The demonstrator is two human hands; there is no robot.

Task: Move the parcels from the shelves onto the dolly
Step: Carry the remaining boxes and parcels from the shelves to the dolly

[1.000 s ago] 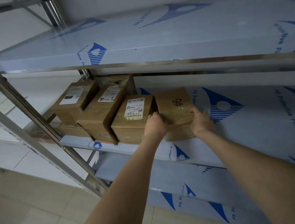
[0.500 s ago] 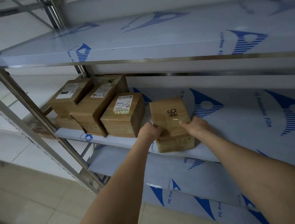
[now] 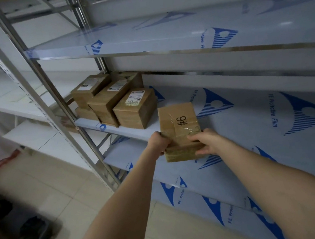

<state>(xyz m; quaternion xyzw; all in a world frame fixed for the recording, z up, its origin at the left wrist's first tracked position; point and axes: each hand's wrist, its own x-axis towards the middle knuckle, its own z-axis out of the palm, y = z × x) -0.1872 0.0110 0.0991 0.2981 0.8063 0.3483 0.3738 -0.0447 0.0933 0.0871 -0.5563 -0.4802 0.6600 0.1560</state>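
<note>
3 parcels [image 3: 128,105] left of held parcel [image 3: 180,130].

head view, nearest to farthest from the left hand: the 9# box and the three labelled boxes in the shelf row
1. Brown cardboard parcel marked 9#, in the grip of the left hand.
2. Right-end brown labelled parcel, first in the row.
3. Middle brown labelled parcel, further left.
4. Left-end brown labelled parcel, farthest back.

Cardboard parcel [image 3: 179,128] w/ glossy tape; steel shelf [image 3: 183,51], filmed.
</note>
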